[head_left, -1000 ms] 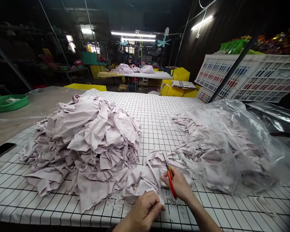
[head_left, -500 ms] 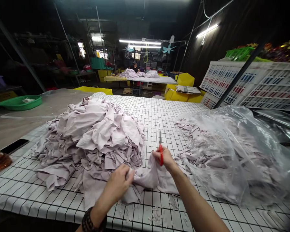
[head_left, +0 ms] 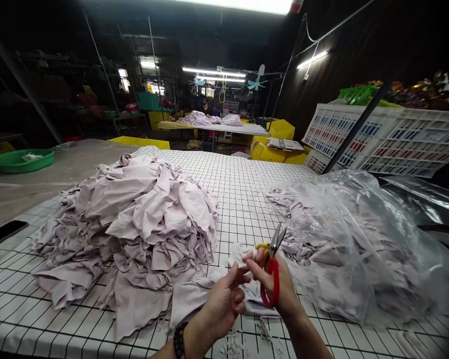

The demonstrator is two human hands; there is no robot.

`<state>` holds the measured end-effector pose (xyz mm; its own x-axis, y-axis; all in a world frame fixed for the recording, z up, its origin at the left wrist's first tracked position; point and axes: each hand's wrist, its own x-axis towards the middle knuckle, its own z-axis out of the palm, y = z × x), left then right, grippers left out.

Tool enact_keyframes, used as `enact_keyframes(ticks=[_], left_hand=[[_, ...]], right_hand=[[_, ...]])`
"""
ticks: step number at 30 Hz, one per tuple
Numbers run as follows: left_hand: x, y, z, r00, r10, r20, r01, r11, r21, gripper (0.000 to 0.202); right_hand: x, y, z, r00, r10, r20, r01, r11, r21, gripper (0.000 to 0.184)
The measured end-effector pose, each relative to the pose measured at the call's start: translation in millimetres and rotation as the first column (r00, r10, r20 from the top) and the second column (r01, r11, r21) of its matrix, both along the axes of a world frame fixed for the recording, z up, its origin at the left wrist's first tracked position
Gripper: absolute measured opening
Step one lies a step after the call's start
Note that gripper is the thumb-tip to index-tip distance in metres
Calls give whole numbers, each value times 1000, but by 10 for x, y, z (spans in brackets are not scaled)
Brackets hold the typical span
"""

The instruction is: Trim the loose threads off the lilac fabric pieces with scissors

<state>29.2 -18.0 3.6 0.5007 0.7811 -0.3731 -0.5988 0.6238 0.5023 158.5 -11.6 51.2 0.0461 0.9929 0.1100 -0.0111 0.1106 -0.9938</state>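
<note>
My right hand holds a pair of scissors with red handles; the slightly parted blades point up and away from me. A small yellow piece shows beside the blades. My left hand, wearing a dark bead bracelet, meets the right fingertips. Its fingers are curled with thumb and forefinger close together; anything between them is too small to make out. Under both hands a pale lilac cloth piece lies on the table. To the left rises a big heap of similar cloth pieces.
More cloth sits under clear plastic on the right. Small scraps lie near the front edge of the checked tablecloth. A phone, green basin and white crates surround it. Another person is at a far table.
My hands have come together, the left moving right and off the cloth. The right hand has released the cloth, which lies lower, and the scissors have turned with their blades parted. The view shifted slightly.
</note>
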Motion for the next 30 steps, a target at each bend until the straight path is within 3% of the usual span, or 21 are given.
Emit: enact_keyframes(ticks=[5,10,11,13,15,16,18,20,23,27,28,30], left_hand=[[-108,43,-65,979,193,-61,-197,978,-62,26],[-236,-39,-150,965,254,-63,-260,954,-148,19],[-254,-69,-160,965,252,-76,-260,956,-132,20],[-277,-128,-163,964,239,-114,-247,967,-58,22],[-288,-174,-158,959,225,-171,-221,974,41,24],[-290,-190,-157,953,224,-202,-208,973,95,26],[-295,-208,-165,935,230,-270,-178,962,205,31],[-309,-219,-177,910,224,-349,-118,947,299,34],[-362,-243,-162,836,279,-473,-55,900,433,34],[-454,-278,-61,677,521,-521,-137,783,606,29],[-465,-277,-38,689,514,-511,-141,787,601,29],[-464,-257,-14,792,420,-443,-142,833,535,29]], right_hand=[[101,-395,-258,971,33,235,-15,997,-78,32],[129,-605,-471,976,136,170,-76,945,-319,38],[145,-616,-479,975,120,187,-50,939,-340,37],[193,-600,-460,947,-21,322,129,939,-318,34],[235,-533,-410,851,-203,484,347,909,-230,32],[239,-485,-382,818,-245,521,395,897,-198,33],[197,-372,-334,846,-194,497,323,928,-188,35],[89,-255,-312,914,-26,405,108,978,-181,35],[-112,-103,-342,933,204,298,-173,977,-126,27],[-249,19,-442,965,217,148,-205,975,-89,21],[-256,33,-464,967,219,129,-209,974,-88,21],[-250,42,-491,960,249,130,-237,966,-105,21]])
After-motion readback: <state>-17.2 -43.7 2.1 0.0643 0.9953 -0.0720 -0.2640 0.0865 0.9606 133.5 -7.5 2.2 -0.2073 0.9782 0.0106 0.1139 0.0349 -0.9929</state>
